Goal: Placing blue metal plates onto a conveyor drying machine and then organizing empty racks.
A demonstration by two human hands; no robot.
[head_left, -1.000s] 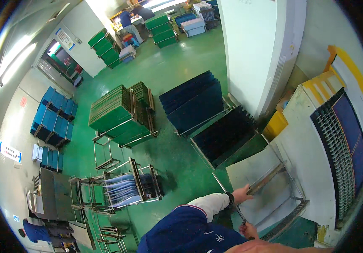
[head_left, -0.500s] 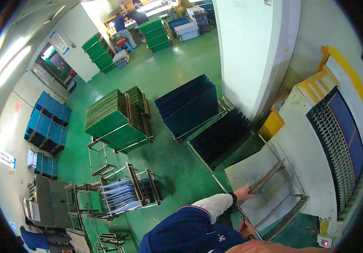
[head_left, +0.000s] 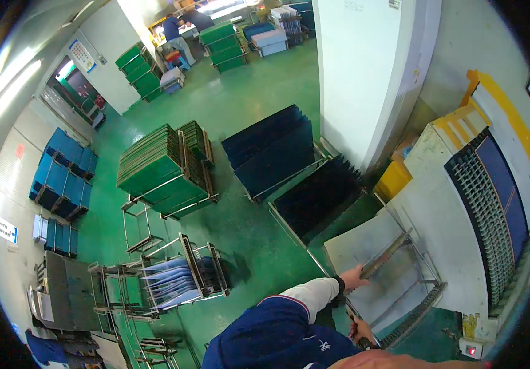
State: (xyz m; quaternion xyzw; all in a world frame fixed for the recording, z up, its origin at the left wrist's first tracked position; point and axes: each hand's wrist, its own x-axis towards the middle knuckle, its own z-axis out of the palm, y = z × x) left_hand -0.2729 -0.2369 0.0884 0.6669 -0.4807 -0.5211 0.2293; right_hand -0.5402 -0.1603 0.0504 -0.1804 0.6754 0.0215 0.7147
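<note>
A metal rack (head_left: 432, 263) with slotted side bars stands at the lower right, against the machine. My left hand (head_left: 353, 278), with a dark band at its wrist, is closed around the near end of the rack's upper slotted bar (head_left: 387, 254). Closer to me, my right hand (head_left: 359, 330) is closed on the rack's near end, beside the lower slotted bar (head_left: 414, 315); its fingers are partly hidden. A plain grey-white sheet (head_left: 363, 238) shows behind and between the bars.
A white machine (head_left: 428, 224) with a roller conveyor (head_left: 485, 212) carrying dark blue panels is at the right. Racks of dark panels (head_left: 319, 203), green boards (head_left: 154, 169) and pale blue sheets (head_left: 170, 283) stand on the green floor. Two people (head_left: 176, 31) work far back.
The whole view has shifted slightly left and up. Both hands keep their places on the rack, the right one turned a little.
</note>
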